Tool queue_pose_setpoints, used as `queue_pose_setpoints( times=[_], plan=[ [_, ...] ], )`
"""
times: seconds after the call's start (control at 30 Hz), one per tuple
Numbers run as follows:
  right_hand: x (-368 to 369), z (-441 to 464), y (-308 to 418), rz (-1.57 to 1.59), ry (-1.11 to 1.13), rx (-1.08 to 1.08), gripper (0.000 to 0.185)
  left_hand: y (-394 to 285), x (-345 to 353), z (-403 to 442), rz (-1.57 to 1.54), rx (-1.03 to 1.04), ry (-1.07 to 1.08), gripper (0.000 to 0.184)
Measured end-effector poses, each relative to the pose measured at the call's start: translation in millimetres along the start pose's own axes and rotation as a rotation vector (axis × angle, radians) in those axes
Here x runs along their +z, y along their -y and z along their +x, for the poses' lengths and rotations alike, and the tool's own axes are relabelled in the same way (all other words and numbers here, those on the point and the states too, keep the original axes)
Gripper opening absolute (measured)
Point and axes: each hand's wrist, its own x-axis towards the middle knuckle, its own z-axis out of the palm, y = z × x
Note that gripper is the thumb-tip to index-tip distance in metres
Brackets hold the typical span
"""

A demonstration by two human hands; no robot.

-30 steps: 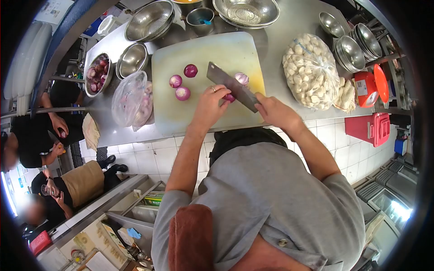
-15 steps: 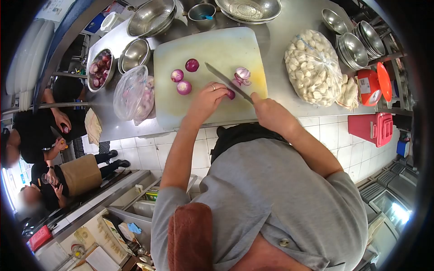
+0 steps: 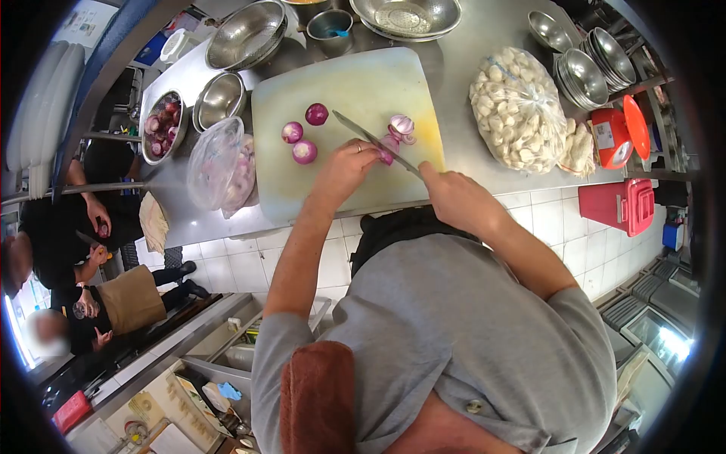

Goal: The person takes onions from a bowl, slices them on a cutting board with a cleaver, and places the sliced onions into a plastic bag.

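Observation:
On the pale cutting board (image 3: pixel 287 185), my left hand (image 3: pixel 352 165) presses its closed fingers on a red onion piece (image 3: pixel 386 157). My right hand (image 3: pixel 456 194) is wrapped round the handle of a large knife (image 3: pixel 370 138). The blade lies across the onion piece, its edge down and its tip toward the upper left. Just beyond it are cut onion slices (image 3: pixel 401 127). Three peeled red onions (image 3: pixel 305 152) sit together at the board's left side.
Left of the board are a clear bag of onions (image 3: pixel 223 170), a steel bowl (image 3: pixel 219 101) and a colander of red onions (image 3: pixel 163 129). A big bag of garlic (image 3: pixel 518 113) and an orange scale (image 3: pixel 612 138) stand at the right. Two people are at the far left.
The knife has tilted from flat-faced to nearly edge-on over the onion, and slices now lie beside it. My left hand still holds the piece. The view has shifted slightly.

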Motion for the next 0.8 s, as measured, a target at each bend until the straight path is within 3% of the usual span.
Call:
queue_pose_setpoints(
  times=[0.6,0.67,0.8],
  plan=[
    [-1.7,-4.5,0.6,-0.015,0.053,0.011,0.024,4.5,9.2,-9.7,0.037,0.015,-0.046,0.007],
    [21.8,10.8,-10.3,0.039,-0.046,-0.06,0.023,1.0,7.1,-9.9,-0.028,-0.046,-0.055,0.007],
    [-1.6,6.2,2.2,0.057,-0.045,-0.031,0.022,2.7,5.9,-7.3,-0.038,-0.011,-0.079,0.007]
  ],
)
